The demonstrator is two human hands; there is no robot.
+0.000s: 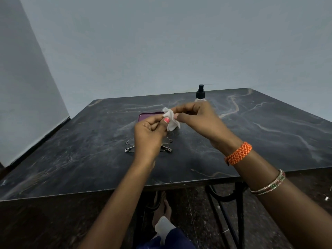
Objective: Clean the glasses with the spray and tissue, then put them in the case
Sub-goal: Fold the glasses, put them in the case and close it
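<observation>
A small white tissue (170,119) is pinched between both hands above the dark table (251,141). My left hand (149,135) grips its lower left part with thumb and fingers. My right hand (195,117) holds its upper right edge. Thin metal-framed glasses (130,147) lie on the table beneath my left hand, partly hidden by it. A purple case (145,116) lies behind the hands, mostly covered. The spray bottle (200,93) with a black pump top stands upright further back, its body hidden by my right hand.
The table's front edge (125,188) runs close to me, with black metal legs (239,203) below. A grey wall (161,42) rises right behind the far edge. My foot and a dark garment show on the floor under the table.
</observation>
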